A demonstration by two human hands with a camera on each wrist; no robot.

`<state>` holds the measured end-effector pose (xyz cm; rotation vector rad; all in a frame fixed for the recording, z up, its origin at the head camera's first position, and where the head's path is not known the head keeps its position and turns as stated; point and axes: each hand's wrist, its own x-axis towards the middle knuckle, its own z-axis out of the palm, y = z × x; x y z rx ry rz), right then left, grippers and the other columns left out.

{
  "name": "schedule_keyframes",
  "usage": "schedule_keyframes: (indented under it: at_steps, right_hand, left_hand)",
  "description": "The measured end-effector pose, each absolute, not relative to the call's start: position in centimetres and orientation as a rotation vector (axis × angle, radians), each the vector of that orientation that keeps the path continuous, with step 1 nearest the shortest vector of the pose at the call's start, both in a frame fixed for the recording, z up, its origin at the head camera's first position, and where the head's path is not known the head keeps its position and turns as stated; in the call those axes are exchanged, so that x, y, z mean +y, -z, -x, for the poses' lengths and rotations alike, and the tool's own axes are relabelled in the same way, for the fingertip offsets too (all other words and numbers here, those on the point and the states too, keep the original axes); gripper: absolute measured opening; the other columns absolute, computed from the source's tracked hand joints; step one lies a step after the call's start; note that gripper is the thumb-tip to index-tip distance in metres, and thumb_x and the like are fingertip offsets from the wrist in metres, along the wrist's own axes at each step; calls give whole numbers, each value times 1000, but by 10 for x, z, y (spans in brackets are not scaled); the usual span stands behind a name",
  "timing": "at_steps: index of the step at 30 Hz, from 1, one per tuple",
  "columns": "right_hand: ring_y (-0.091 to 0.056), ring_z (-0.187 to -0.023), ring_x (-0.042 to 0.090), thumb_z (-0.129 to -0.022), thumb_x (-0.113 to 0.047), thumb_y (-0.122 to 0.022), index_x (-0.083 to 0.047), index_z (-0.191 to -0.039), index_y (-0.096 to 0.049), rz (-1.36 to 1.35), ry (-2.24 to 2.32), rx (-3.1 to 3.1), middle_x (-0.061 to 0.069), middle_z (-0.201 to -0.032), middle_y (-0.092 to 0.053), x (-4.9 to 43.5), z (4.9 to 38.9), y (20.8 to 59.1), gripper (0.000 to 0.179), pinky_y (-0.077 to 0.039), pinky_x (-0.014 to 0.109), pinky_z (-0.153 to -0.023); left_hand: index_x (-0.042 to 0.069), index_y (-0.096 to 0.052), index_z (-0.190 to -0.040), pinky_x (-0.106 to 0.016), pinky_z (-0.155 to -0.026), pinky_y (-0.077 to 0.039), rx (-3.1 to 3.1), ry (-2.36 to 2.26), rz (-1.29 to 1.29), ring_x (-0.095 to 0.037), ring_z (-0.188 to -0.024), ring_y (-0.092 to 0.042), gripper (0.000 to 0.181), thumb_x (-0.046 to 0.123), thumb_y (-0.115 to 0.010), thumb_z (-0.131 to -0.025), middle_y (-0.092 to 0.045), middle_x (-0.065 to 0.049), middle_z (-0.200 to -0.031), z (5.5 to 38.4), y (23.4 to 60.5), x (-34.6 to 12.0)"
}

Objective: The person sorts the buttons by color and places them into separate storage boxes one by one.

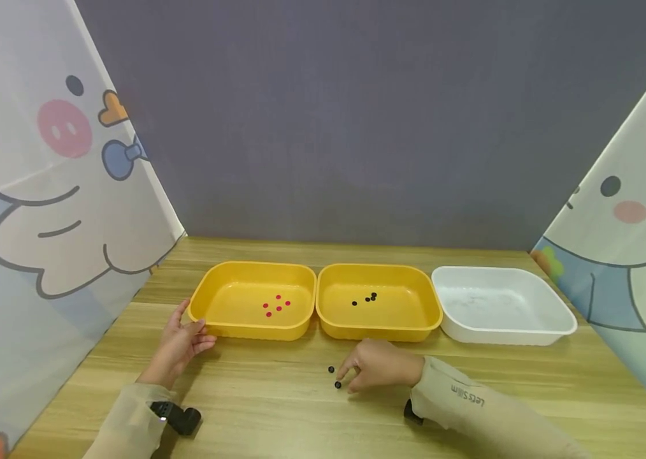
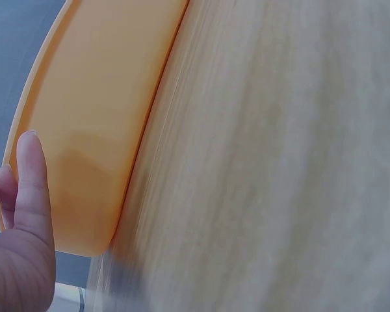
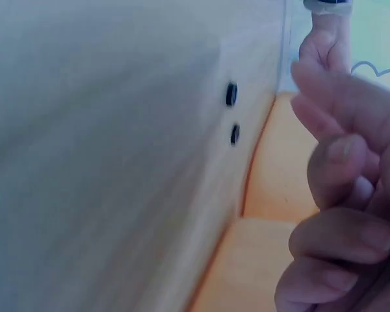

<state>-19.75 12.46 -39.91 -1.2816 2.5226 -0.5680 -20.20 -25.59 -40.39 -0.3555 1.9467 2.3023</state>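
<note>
My left hand (image 1: 181, 344) rests at the near left corner of the left yellow tray (image 1: 254, 332); in the left wrist view a straight finger (image 2: 32, 182) lies along its outer wall. My right hand (image 1: 377, 364) hovers over the wooden table, index finger pointing down and the other fingers bent, with nothing visible in it. Close to its fingertips lies a small black disc (image 1: 337, 385), with another black disc (image 1: 331, 370) just beyond. In the right wrist view both discs stand apart from the right hand (image 3: 351, 175). The middle yellow tray (image 1: 380, 333) contains several black discs (image 1: 373, 297).
Several small red discs (image 1: 279, 308) lie in the left yellow tray. A white tray (image 1: 503, 337) stands to the right of the middle one, all three in a row. A grey panel (image 1: 323, 127) rises behind the table (image 1: 265, 408), with cartoon-printed sheets (image 1: 71, 242) at both sides.
</note>
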Motion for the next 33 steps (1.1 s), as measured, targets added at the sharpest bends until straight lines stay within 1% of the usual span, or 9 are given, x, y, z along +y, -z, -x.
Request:
schedule_keyframes:
  at_steps: [2, 6, 9, 13, 21, 23, 26, 29, 33]
  right_hand:
    - [-36, -49, -6, -77, -11, -77, -16, -95, -78, 1205, 658, 2475, -17, -66, -61, 122, 198, 401, 19, -33, 11, -44]
    - [-37, -50, -4, -78, -6, -77, -13, -91, -78, 1062, 775, 2402, -18, -63, -57, 119, 198, 404, 15, -32, 12, -45]
    - [-40, -53, -3, -78, -6, -78, -13, -90, -78, 1017, 815, 2383, -16, -74, -65, 117, 199, 406, 14, -34, 13, -47]
    - [-41, -55, -3, -77, -8, -79, -14, -90, -78, 1000, 807, 2393, -12, -86, -70, 116, 201, 408, 14, -38, 14, -50]
    - [-51, -68, -6, -77, -10, -78, -15, -91, -78, 1053, 664, 2477, -13, -85, -70, 110, 200, 411, 15, -47, 15, -65]
    - [-55, -73, -5, -77, -12, -78, -17, -90, -78, 1071, 610, 2523, -13, -86, -70, 109, 200, 411, 14, -49, 17, -70]
    - [-58, -79, -3, -77, -16, -78, -22, -87, -77, 1081, 518, 2597, -15, -86, -70, 108, 198, 410, 12, -49, 20, -74]
    - [-58, -80, -1, -76, -20, -78, -25, -83, -75, 1083, 444, 2637, -17, -84, -68, 107, 198, 409, 9, -47, 23, -71]
    - [-56, -78, -1, -76, -23, -80, -26, -81, -74, 1099, 396, 2640, -18, -83, -67, 104, 198, 409, 8, -46, 22, -66]
  left_hand:
    - [21, 15, -152, -23, -60, -58, 1954, -2304, 349, -9, -54, -62, 75, 1, -36, -102, -51, 1, -69, 202, 405, -256]
    - [21, 16, -152, -23, -60, -58, 1951, -2310, 336, -9, -54, -62, 75, 1, -37, -102, -52, 1, -68, 203, 405, -257]
    - [20, 16, -152, -23, -60, -58, 1952, -2307, 323, -9, -54, -62, 76, 1, -37, -102, -52, 1, -69, 204, 404, -256]
    - [20, 16, -152, -24, -61, -58, 1954, -2298, 326, -9, -54, -62, 75, 0, -37, -102, -52, 1, -69, 205, 403, -256]
    - [18, 16, -152, -23, -60, -58, 1968, -2295, 325, -9, -54, -63, 76, -1, -37, -101, -52, 1, -68, 205, 404, -259]
    - [18, 16, -152, -23, -60, -58, 1976, -2291, 326, -9, -54, -63, 76, -1, -37, -101, -52, 1, -68, 205, 403, -259]
    - [18, 16, -152, -24, -60, -58, 1984, -2283, 339, -9, -54, -63, 76, -1, -37, -101, -52, 1, -68, 205, 403, -258]
    - [18, 16, -152, -23, -60, -58, 1985, -2274, 344, -10, -54, -63, 76, -1, -37, -101, -52, 0, -69, 205, 403, -258]
    - [17, 17, -152, -23, -60, -58, 1986, -2267, 318, -9, -55, -63, 75, -1, -36, -101, -51, -1, -70, 204, 403, -258]
